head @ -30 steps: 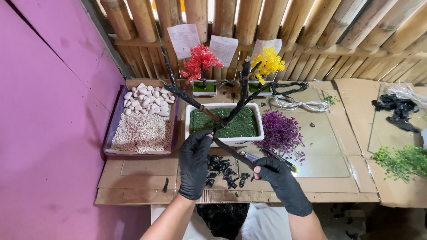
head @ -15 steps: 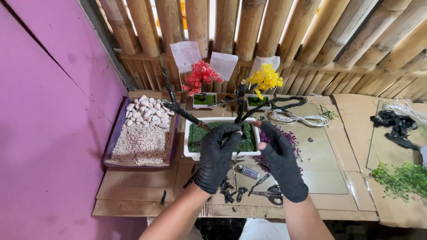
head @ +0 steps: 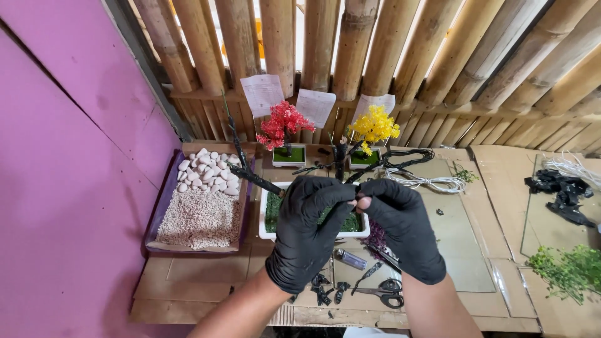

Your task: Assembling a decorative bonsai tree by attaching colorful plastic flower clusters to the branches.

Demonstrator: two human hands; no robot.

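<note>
Both my hands wear black gloves and meet above a white rectangular pot (head: pixel 268 224) filled with green moss. My left hand (head: pixel 308 230) and my right hand (head: pixel 404 225) pinch a dark bare branch of the black wire tree (head: pixel 340 164) that rises from that pot. The fingertips of the two hands touch at the branch. Other bare branches (head: pixel 253 178) spread to the left and right. A purple foliage tuft (head: pixel 375 239) lies partly hidden under my right hand.
A tray (head: pixel 164 199) of white pebbles and gravel sits at left. Small red tree (head: pixel 280 124) and yellow tree (head: pixel 374 125) stand in pots at the back. Scissors (head: pixel 382 291), a lighter (head: pixel 350 258), black scraps, white cord (head: pixel 432 183) and green sprigs (head: pixel 566 269) lie on the cardboard-covered table.
Both hands have risen from the table's front edge and come together over the white pot, closing on a branch of the black tree. The camera has moved closer.
</note>
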